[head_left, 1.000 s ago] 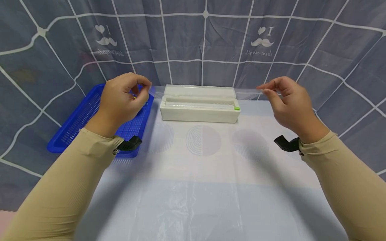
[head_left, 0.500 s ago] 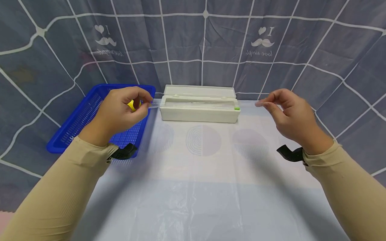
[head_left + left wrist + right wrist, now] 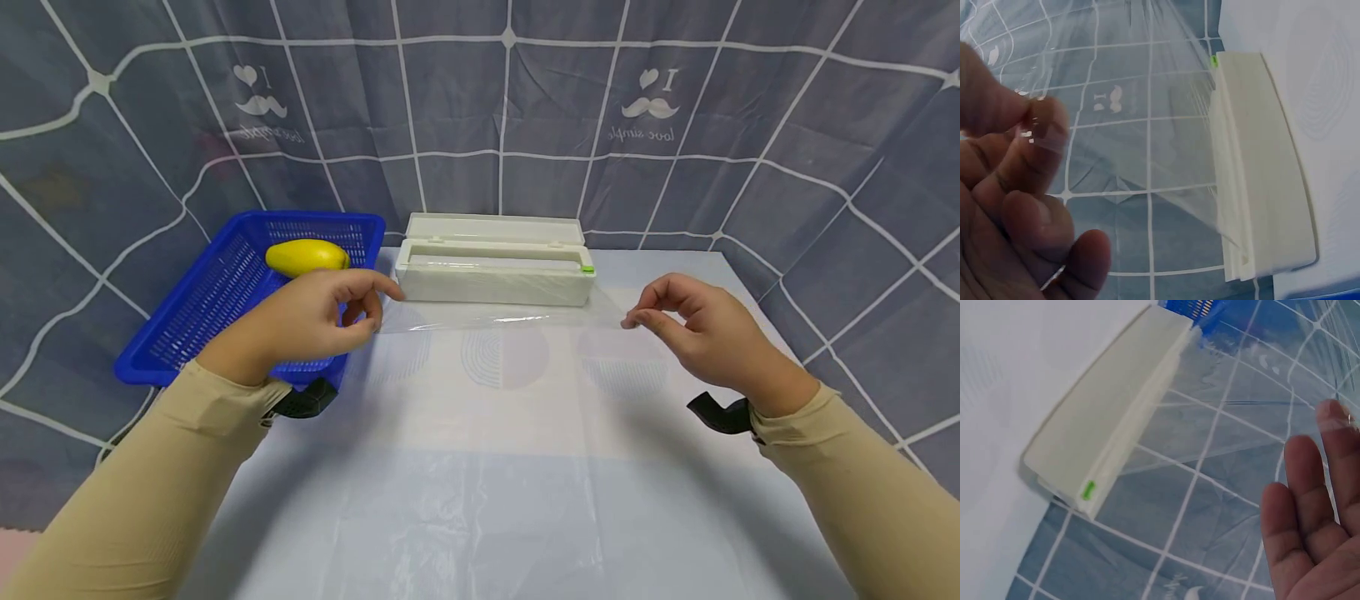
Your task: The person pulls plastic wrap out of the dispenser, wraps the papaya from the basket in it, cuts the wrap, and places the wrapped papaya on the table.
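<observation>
Clear plastic wrap stretches as a wide sheet from a white wrap dispenser box, whose lid stands raised at the back. My left hand pinches the sheet's left corner between thumb and finger. The right corner is pinched by my right hand, to the right of the box. In the left wrist view the film runs taut from the fingertips to the box. The right wrist view shows the film rising from the box beside its green tab.
At the left a blue perforated basket holds a yellow elongated fruit, partly behind my left hand. A pale patterned cover lies over the table. Behind it hangs a grey curtain with a white grid.
Both hands have lowered and come nearer to me, drawing the wrap's edge over the front of the box. The left hand's shift uncovers the yellow fruit in the basket.
</observation>
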The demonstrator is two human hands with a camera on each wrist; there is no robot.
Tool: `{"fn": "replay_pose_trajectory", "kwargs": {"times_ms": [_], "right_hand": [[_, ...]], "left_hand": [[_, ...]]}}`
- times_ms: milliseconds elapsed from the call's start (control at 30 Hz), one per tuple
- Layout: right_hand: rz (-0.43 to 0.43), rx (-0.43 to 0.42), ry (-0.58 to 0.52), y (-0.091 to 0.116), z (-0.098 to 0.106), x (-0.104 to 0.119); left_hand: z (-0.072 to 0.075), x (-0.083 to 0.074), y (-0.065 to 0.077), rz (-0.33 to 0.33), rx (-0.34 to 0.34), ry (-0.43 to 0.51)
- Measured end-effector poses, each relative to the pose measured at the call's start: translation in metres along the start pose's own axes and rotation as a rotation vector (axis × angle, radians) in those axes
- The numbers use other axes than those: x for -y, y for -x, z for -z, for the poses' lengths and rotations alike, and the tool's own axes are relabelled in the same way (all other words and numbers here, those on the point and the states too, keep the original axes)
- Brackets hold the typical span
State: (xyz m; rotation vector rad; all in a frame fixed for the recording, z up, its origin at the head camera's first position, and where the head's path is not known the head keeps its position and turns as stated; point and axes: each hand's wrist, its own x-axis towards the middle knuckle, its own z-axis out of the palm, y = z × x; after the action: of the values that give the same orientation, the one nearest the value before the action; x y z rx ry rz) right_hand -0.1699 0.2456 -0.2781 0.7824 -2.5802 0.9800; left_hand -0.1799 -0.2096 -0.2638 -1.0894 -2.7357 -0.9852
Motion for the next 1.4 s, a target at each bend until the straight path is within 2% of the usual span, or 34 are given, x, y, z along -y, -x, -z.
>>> {"fn": "replay_pose_trajectory", "kwargs": {"times_ms": [233,333,533,667,767,900,1067,1167,1400], "right_hand": [[-0.081,0.199,-0.058,0.010,-0.014,-0.007],[-0.111,0.276,-0.079,0.013,-0.021,-0.012],[-0.134,0.398,-0.085,0.017,-0.036,-0.025],[-0.180,0.457,-0.077,0.019,-0.047,-0.030],[-0.199,0.478,-0.074,0.019,-0.055,-0.034],[-0.201,0.485,-0.065,0.019,-0.063,-0.038],[-0.203,0.499,-0.028,0.019,-0.070,-0.044],[-0.198,0.513,0.002,0.020,-0.075,-0.046],[-0.236,0.542,0.006,0.019,-0.085,-0.048]], "left_hand": [[-0.015,0.006,-0.001,0.150,0.198,0.023],[-0.023,0.009,-0.001,0.191,0.262,0.017],[-0.039,0.013,-0.001,0.223,0.350,-0.063],[-0.050,0.016,-0.001,0.235,0.402,-0.126],[-0.058,0.019,-0.001,0.261,0.428,-0.167],[-0.064,0.019,-0.002,0.290,0.429,-0.196],[-0.071,0.017,-0.005,0.300,0.454,-0.233],[-0.076,0.017,-0.008,0.320,0.488,-0.277],[-0.093,0.017,-0.013,0.331,0.499,-0.418]]}}
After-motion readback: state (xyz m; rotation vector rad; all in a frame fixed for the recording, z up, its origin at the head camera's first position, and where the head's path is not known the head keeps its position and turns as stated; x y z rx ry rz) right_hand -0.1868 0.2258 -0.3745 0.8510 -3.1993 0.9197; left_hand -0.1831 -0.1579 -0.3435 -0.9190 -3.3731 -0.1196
